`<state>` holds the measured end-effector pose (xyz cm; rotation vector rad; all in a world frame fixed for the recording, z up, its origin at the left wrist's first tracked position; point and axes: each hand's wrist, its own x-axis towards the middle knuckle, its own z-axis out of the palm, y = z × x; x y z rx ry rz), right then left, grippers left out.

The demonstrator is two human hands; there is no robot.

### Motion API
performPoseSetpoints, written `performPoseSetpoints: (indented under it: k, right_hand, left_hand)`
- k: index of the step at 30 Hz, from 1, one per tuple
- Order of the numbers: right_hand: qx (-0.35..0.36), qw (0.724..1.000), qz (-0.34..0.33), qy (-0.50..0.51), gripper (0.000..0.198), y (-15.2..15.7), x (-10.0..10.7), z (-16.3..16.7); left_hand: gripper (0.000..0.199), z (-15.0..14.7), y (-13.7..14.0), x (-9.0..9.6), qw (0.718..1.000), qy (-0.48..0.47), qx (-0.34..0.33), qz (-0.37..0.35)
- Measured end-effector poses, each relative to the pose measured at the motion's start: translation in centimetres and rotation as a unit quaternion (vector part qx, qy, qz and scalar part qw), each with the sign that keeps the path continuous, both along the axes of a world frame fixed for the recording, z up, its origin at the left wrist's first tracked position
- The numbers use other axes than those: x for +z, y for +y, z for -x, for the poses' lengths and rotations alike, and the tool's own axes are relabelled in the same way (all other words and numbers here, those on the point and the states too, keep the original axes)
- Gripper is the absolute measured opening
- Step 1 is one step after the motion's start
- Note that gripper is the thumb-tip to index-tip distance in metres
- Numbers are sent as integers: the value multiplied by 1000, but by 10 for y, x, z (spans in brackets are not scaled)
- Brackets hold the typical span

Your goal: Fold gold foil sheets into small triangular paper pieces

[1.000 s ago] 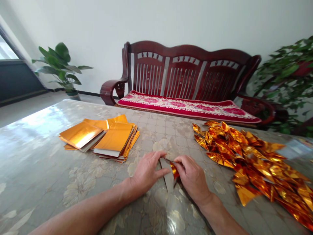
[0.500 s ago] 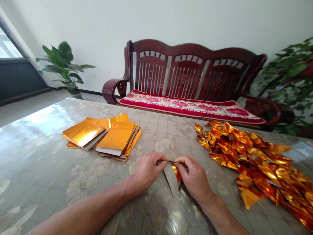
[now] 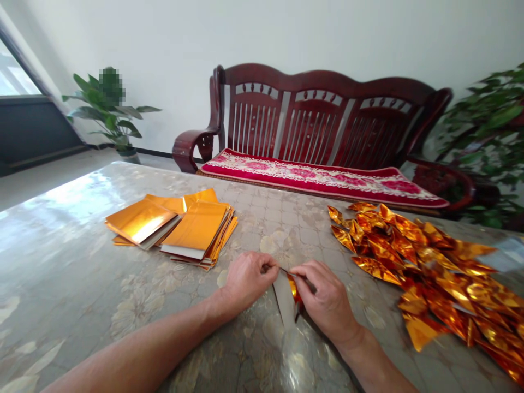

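Note:
Between my hands is a partly folded sheet of gold foil paper (image 3: 284,299), its grey backing turned towards me and a strip of shiny gold showing near the right side. My left hand (image 3: 250,277) pinches its upper left edge between thumb and fingers. With thumb and forefinger, my right hand (image 3: 323,289) grips the upper right edge. Part of the sheet is hidden behind the fingers. To the left lie stacks of flat gold foil sheets (image 3: 194,232). A heap of folded gold foil pieces (image 3: 409,256) spreads over the right side.
The table (image 3: 135,295) has a glossy, flower-patterned cover. Beyond its far edge stands a dark red wooden bench (image 3: 313,120) with a red floral cushion (image 3: 327,177). Potted plants (image 3: 110,114) flank it. Something clear and plastic-like (image 3: 510,254) lies at the right edge.
My left and right fingertips have drawn slightly apart along the sheet's top edge, the right ones shifting a little downwards. Both hands still grip the sheet. The view has shifted slightly.

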<state>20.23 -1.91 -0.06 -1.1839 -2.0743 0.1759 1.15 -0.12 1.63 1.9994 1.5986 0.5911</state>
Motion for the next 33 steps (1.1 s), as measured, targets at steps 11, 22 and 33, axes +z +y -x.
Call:
performPoseSetpoints:
  k: [11,22,33]
  right_hand:
    - [25,992,-79,-97,22,-2,3,-1]
    - [49,975,-114,-185,22,-6,11,0]
    - [48,988,-57,-133,19,-2,0,1]
  left_hand:
    - [31,0,3,0,999,46,3,1]
    - [33,3,5,2,997,68,-22,-16]
    - [27,-2,5,-4,996,79,-11,-35]
